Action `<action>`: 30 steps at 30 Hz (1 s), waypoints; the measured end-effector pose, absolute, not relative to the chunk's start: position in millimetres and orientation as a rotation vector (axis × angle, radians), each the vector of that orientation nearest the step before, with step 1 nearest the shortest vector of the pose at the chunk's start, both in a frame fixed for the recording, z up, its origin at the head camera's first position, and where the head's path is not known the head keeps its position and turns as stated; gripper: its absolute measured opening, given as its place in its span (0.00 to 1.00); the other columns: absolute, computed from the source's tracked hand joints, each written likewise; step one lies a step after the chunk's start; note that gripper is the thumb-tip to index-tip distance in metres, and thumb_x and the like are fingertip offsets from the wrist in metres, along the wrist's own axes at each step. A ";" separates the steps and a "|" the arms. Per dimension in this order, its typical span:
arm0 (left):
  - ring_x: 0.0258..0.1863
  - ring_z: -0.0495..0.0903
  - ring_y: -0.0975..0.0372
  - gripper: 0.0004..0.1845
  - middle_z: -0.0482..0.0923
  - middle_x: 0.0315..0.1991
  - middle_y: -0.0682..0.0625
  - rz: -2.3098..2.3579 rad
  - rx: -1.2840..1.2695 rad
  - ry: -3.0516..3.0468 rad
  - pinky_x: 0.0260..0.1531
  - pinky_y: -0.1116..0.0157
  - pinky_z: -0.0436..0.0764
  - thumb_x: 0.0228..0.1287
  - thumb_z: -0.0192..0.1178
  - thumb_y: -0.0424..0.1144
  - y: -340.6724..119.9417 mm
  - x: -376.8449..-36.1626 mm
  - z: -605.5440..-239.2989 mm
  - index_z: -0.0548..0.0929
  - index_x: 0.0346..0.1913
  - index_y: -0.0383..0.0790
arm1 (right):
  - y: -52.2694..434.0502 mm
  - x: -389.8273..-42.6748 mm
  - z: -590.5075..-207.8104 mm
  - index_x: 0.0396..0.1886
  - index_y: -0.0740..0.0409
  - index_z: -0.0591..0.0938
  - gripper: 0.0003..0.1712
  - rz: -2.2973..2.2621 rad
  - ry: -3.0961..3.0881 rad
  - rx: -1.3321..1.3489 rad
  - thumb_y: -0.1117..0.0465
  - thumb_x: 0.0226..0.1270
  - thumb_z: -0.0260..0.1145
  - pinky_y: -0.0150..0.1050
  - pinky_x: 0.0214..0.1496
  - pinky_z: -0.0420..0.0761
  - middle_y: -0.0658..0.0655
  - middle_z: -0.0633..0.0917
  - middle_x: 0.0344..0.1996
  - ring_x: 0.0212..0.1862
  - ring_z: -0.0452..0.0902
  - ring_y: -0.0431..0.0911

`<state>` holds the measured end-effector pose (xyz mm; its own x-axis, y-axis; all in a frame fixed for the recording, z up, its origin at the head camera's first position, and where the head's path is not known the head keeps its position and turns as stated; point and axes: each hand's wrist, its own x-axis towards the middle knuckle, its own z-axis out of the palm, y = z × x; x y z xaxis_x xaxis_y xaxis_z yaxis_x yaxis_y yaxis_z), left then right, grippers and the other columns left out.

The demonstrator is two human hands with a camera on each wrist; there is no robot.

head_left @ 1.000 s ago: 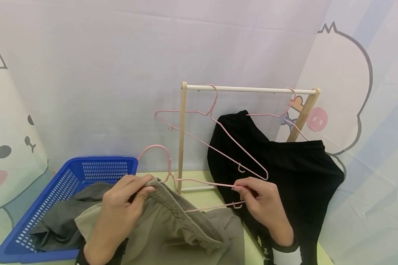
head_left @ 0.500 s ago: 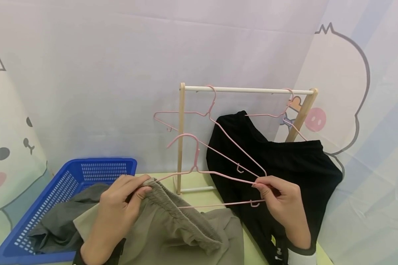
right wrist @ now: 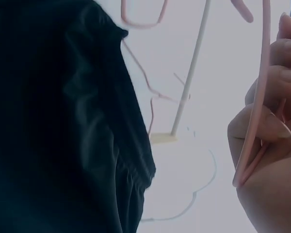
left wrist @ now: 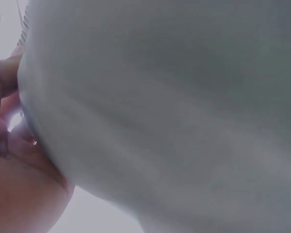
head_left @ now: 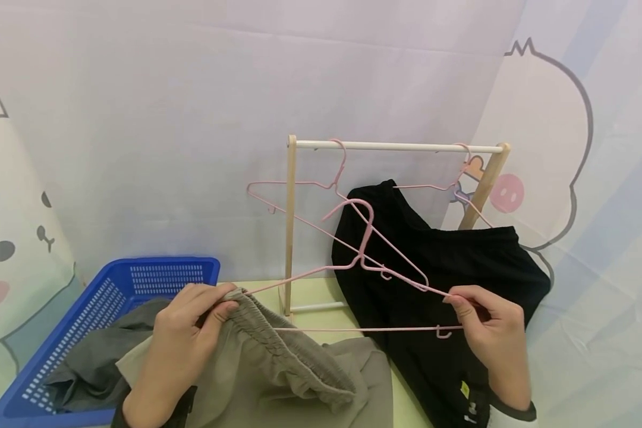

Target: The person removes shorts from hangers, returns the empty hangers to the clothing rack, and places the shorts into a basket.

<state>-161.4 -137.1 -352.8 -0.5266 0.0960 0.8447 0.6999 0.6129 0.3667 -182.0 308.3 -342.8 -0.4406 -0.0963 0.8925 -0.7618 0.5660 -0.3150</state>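
Note:
My left hand [head_left: 184, 339] pinches one end of the elastic waistband of olive-grey trousers [head_left: 278, 380]. A pink clothes hanger [head_left: 361, 257] reaches into that waistband with its left end, which the cloth hides. Its right end is gripped by my right hand [head_left: 492, 333], thumb against fingers, and its hook points up and to the left. In the right wrist view the hanger's bent corner [right wrist: 238, 182] crosses my curled fingers. The trousers' cloth [left wrist: 160, 116] fills most of the left wrist view.
A small rack with a white bar [head_left: 406, 145] stands behind the hands. On it hang a bare pink hanger [head_left: 312, 224] and another hanger bearing black trousers [head_left: 433, 261]. At the left, a blue basket [head_left: 216, 270] holds dark grey clothing [head_left: 107, 362].
My right hand has moved right, and the hanger's hook has shifted right and up with it, drawing more of the hanger into sight. My left hand has stayed nearly still on the waistband.

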 end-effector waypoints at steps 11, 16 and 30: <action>0.35 0.75 0.67 0.18 0.87 0.41 0.53 -0.917 -0.640 -1.995 0.32 0.75 0.70 0.59 0.72 0.27 -138.7 -162.4 -353.8 0.90 0.53 0.40 | 334.0 -169.7 -344.5 0.29 0.69 0.86 0.11 0.944 -1.905 0.530 0.85 0.59 0.67 0.28 0.17 0.59 0.46 0.76 0.19 0.19 0.62 0.30; 0.36 0.78 0.65 0.18 0.87 0.41 0.53 -0.918 -0.651 -1.985 0.34 0.75 0.72 0.59 0.73 0.28 -139.2 -164.1 -355.6 0.90 0.53 0.40 | 339.1 -165.1 -344.9 0.29 0.70 0.86 0.10 0.976 -1.904 0.480 0.86 0.59 0.67 0.29 0.16 0.58 0.45 0.75 0.18 0.18 0.62 0.30; 0.26 0.70 0.71 0.17 0.86 0.39 0.51 -0.910 -0.609 -1.996 0.26 0.76 0.69 0.57 0.73 0.26 -147.9 -163.5 -353.6 0.90 0.50 0.37 | 362.8 -147.5 -348.2 0.31 0.74 0.86 0.04 0.998 -1.929 0.198 0.80 0.66 0.67 0.24 0.25 0.66 0.42 0.79 0.20 0.22 0.69 0.33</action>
